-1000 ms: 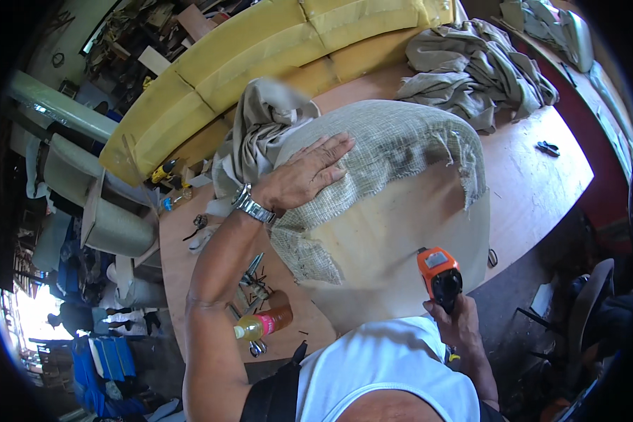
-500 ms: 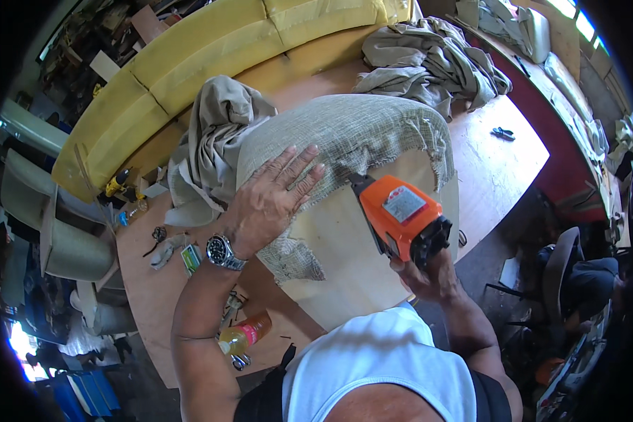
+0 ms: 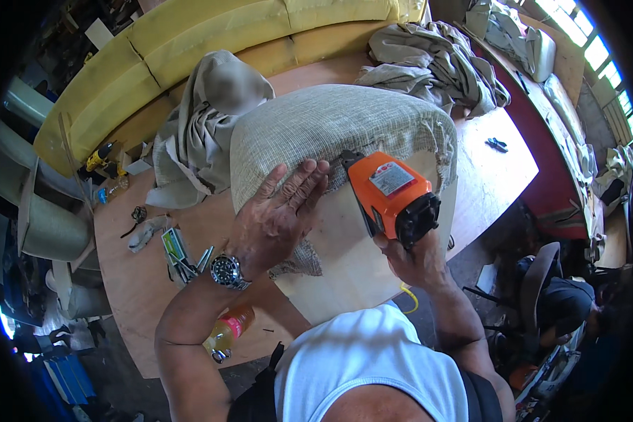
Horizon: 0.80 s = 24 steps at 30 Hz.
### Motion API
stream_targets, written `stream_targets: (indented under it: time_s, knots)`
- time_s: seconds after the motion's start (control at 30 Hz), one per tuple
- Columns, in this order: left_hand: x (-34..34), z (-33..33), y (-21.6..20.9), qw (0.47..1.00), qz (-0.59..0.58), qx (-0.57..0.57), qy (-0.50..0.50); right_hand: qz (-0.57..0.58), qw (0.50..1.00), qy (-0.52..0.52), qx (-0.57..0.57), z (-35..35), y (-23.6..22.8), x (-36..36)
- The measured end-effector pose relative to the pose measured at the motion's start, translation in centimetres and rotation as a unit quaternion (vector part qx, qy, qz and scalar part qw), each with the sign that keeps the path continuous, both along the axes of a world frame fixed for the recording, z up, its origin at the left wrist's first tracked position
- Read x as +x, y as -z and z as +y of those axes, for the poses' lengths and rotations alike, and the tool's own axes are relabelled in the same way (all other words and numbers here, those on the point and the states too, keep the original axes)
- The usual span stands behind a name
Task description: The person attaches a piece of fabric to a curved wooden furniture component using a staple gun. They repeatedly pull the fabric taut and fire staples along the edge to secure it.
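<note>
In front of me lies a curved wooden seat panel (image 3: 355,250), partly covered by grey-beige woven fabric (image 3: 323,119) with a frayed edge folded over onto the wood. My right hand (image 3: 415,257) grips an orange staple gun (image 3: 389,186) by its handle. The gun's dark nose meets the folded fabric edge. Beside that nose, my left hand (image 3: 278,214) has its fingers stretched out, over the fabric fold and bare wood; it holds nothing. A loose fabric flap (image 3: 302,260) hangs below my left hand.
Behind are crumpled grey cloth (image 3: 429,60), draped cloth (image 3: 190,141) and a yellow foam sofa back (image 3: 218,39). On the wooden table (image 3: 130,281) lie a green box (image 3: 174,244), a bottle (image 3: 231,327), and black snips (image 3: 497,145). A person (image 3: 566,302) sits at right.
The staple gun has shifted left along the fabric edge, toward my left hand. My left hand has slid back toward me, its fingers closer together. The whole view has shifted slightly.
</note>
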<state>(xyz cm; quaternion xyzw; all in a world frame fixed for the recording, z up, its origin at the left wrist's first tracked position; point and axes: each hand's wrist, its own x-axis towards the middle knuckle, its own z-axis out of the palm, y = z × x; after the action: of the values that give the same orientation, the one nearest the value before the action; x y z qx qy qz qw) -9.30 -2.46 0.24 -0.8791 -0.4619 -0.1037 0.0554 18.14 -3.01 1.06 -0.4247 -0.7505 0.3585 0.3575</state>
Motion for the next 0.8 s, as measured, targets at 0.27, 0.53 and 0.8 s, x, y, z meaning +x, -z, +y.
stream_targets:
  time_s: [0.27, 0.53, 0.8]
  knots:
    - [-0.1, -1.6, 0.5, 0.999, -0.007, -0.039, 0.029, -0.028, 1.0, -0.012, 0.007, -0.6, -0.8, -0.9]
    - [-0.2, -2.0, 0.2, 0.998, 0.016, -0.031, 0.05, -0.063, 0.998, -0.017, 0.001, -0.9, -0.9, -1.6]
    - [-5.7, 0.1, -4.7, 0.82, -0.491, -0.259, 0.139, -0.062, 0.993, 0.028, -0.099, -3.7, 0.0, 2.2]
